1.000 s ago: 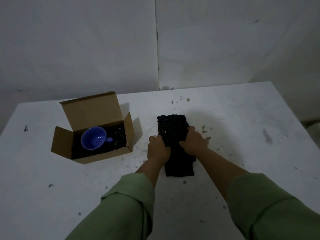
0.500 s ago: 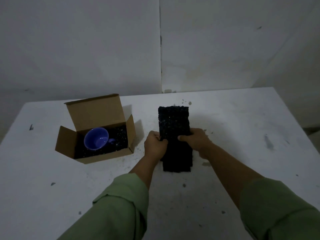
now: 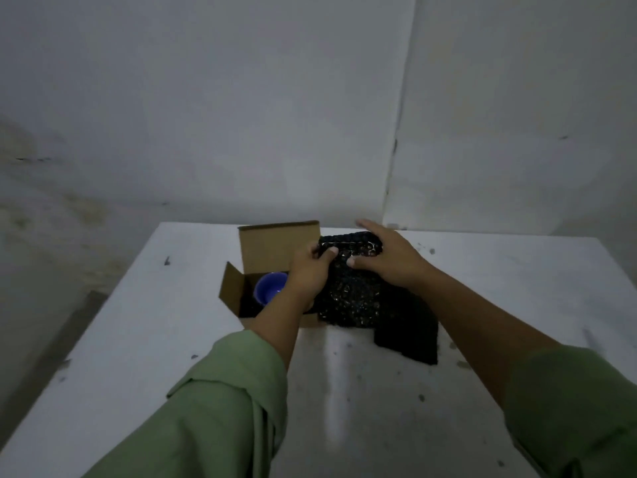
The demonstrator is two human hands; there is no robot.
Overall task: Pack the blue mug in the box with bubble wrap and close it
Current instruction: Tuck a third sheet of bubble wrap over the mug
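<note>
While the black bubble wrap is up off the worktop like this, the main risk I see is it unfolding or snagging on the way into the box. The left hand has its fingers curled tight on the wrap's near-left top edge, and the right hand lies across the top with the thumb pinching underneath (index finger sticking out straight, not helping much). The lower part of the sheet droops down to the worktop, so it could drag or catch on the box's front wall.

The blue mug sits inside the open box, at its left end, mouth facing the camera. The left forearm hides the right half of the box, so I can't tell how much room is there. If the wrap gets stuffed in blind, I'd guess it could shove the mug sideways, or bunch up high enough that the lid won't fold shut.
</note>
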